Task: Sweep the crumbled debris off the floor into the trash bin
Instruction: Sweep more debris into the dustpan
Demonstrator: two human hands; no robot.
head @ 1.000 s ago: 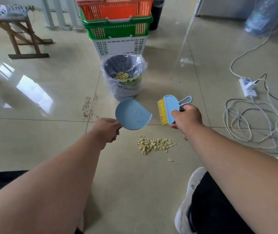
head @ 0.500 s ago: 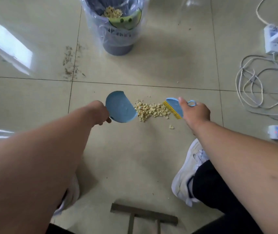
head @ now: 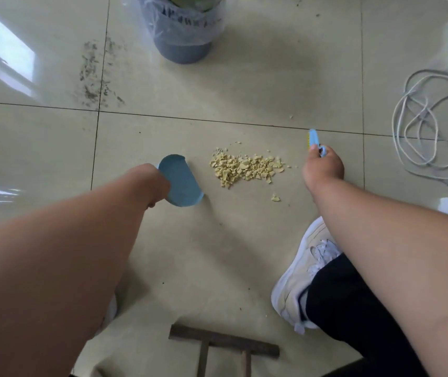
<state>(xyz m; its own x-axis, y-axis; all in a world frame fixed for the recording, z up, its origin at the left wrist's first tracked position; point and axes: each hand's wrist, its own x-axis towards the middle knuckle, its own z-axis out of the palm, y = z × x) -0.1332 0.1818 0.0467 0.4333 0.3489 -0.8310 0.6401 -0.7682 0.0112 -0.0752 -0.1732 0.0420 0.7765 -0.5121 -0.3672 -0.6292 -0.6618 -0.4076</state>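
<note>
Floor (head: 217,254): brush (head: 312,138) farther from debris (head: 246,168)

A pile of pale yellow crumbled debris (head: 246,168) lies on a glossy tiled floor (head: 244,77). Just left of the pile, the left hand (head: 153,183) holds a blue dustpan (head: 182,185). Right of the pile, the right hand (head: 323,167) grips a small blue brush (head: 313,138). Beyond the pile stands a plastic-lined trash bin (head: 182,31).
</note>
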